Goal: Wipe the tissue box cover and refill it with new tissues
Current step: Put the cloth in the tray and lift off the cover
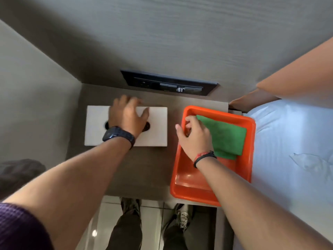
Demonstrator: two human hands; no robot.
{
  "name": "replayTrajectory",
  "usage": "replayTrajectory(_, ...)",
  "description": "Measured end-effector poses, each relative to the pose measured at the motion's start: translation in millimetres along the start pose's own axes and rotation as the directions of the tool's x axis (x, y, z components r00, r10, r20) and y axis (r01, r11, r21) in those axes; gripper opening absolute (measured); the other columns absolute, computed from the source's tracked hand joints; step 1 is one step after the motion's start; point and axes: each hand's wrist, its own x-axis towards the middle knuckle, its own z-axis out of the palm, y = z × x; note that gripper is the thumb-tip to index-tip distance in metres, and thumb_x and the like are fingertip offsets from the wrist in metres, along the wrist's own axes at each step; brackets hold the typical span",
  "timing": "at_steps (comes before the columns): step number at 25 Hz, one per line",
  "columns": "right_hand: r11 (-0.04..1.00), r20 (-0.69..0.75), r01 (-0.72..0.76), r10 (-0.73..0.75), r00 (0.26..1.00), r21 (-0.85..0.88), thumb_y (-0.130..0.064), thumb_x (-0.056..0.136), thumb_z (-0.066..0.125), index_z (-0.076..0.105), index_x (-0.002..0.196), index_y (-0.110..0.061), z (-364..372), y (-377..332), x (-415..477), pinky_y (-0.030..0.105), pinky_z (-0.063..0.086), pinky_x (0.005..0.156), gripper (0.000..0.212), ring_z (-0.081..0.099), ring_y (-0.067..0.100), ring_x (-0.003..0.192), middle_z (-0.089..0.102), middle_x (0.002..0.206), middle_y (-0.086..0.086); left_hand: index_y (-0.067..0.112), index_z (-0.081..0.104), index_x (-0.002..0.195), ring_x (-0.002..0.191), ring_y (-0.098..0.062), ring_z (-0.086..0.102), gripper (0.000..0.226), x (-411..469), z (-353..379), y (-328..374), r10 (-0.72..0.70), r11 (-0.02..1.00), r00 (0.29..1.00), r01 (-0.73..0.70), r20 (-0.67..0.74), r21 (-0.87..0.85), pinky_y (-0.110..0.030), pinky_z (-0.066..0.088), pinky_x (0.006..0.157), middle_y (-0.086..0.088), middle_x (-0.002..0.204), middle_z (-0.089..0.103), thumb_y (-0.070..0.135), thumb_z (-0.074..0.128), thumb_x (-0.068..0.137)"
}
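Observation:
A white rectangular tissue box cover [156, 130] with a dark slot in its top lies on the brown bedside table [144, 166]. My left hand [126, 114] rests flat across the cover's top, fingers spread over its far edge. An orange plastic tray [187, 184] stands to the right of the cover. A folded green cloth [227, 138] lies in the tray's far half. My right hand [194, 138] is inside the tray with its fingers pinching the cloth's near-left corner. No tissues show in the slot.
A dark switch and socket panel [167, 83] is set in the wall behind the table. A bed with a pale blue sheet [292, 150] borders the tray on the right. My shoes [183, 217] stand on a tiled floor below the table's front edge.

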Motion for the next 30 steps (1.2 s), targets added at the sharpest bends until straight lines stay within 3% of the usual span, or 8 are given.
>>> replayTrajectory(2,0.99,0.095,-0.14,0.138,0.986,0.004,-0.048,0.079,0.065,0.053,0.121,-0.015,23.1,-26.6,0.4,0.04,0.05,0.082,0.055,0.062,0.034,0.1,0.068,0.108,0.013,0.014,0.054,0.116,0.104,-0.038,0.05,0.071,2.6,-16.5,-40.8,-0.315,0.947,0.949,0.314,0.003,0.075,-0.048,0.042,0.082,-0.017,0.115,0.055,0.062,0.069,0.065)
replayTrajectory(4,0.969,0.139,-0.244,0.246,0.959,-0.033,-0.056,0.075,0.066,0.047,0.126,-0.013,42.4,-42.3,1.9,0.042,0.051,0.085,0.069,0.06,0.036,0.105,0.066,0.113,0.017,0.013,0.04,0.13,0.115,-0.039,0.044,0.107,-2.3,-24.8,-73.0,-0.557,0.83,0.826,0.551,0.088,0.084,-0.052,0.04,0.09,-0.017,0.129,0.048,0.073,0.073,0.048)
replayTrajectory(6,0.953,0.136,-0.3,0.304,0.943,-0.051,-0.057,0.072,0.069,0.048,0.121,-0.012,56.6,-50.7,3.5,0.041,0.052,0.081,0.07,0.061,0.037,0.103,0.066,0.111,0.016,0.014,0.031,0.138,0.123,-0.035,0.042,0.124,-11.4,-23.1,-95.7,-0.679,0.698,0.681,0.714,0.275,-0.045,-0.049,0.039,0.097,-0.014,0.138,0.043,0.071,0.078,0.039)
replayTrajectory(8,0.941,0.137,-0.338,0.339,0.931,-0.036,-0.054,0.07,0.071,0.051,0.115,-0.013,64.0,-53.6,5.9,0.04,0.053,0.078,0.064,0.063,0.036,0.099,0.067,0.109,0.014,0.014,0.035,0.138,0.121,-0.031,0.046,0.119,-18.3,-15.5,-107.0,-0.673,0.592,0.587,0.792,0.45,-0.149,-0.044,0.043,0.096,-0.01,0.137,0.046,0.064,0.082,0.041)
replayTrajectory(15,0.878,0.077,-0.477,0.472,0.878,0.049,-0.048,0.061,0.076,0.058,0.103,-0.016,79.2,-61.4,19.7,0.034,0.05,0.07,0.055,0.064,0.033,0.093,0.069,0.103,0.009,0.015,0.055,0.111,0.093,-0.026,0.058,0.062,-2.2,-3.8,-121.6,-0.605,0.629,0.706,0.707,0.369,-0.323,-0.034,0.049,0.072,-0.005,0.11,0.062,0.038,0.08,0.059)
replayTrajectory(20,0.849,0.048,-0.515,0.513,0.857,0.121,-0.048,0.056,0.075,0.063,0.098,-0.019,80.2,-58.2,21.8,0.035,0.053,0.071,0.053,0.065,0.029,0.088,0.07,0.098,0.004,0.015,0.055,0.115,0.099,-0.026,0.057,0.07,22.8,7.3,-120.1,-0.541,0.65,0.731,0.677,0.416,-0.346,-0.039,0.051,0.084,-0.008,0.117,0.055,0.035,0.079,0.053)
replayTrajectory(24,0.838,0.091,-0.502,0.495,0.864,0.214,-0.043,0.054,0.075,0.065,0.094,-0.022,80.4,-59.8,22.1,0.023,0.044,0.056,0.047,0.065,0.019,0.077,0.072,0.091,-0.003,0.016,0.057,0.11,0.098,-0.025,0.057,0.07,31.4,5.5,-130.2,-0.514,0.65,0.702,0.694,0.493,-0.31,-0.039,0.051,0.085,-0.009,0.117,0.055,0.037,0.076,0.045)
replayTrajectory(30,0.834,0.166,-0.508,0.481,0.861,0.214,-0.045,0.047,0.072,0.063,0.089,-0.029,74.8,-61.0,28.1,0.026,0.048,0.064,0.046,0.065,0.015,0.08,0.07,0.089,-0.008,0.019,0.056,0.113,0.097,-0.023,0.057,0.078,36.6,-2.8,-132.3,-0.503,0.696,0.696,0.677,0.513,-0.237,-0.038,0.052,0.084,-0.005,0.114,0.056,0.042,0.071,0.04)
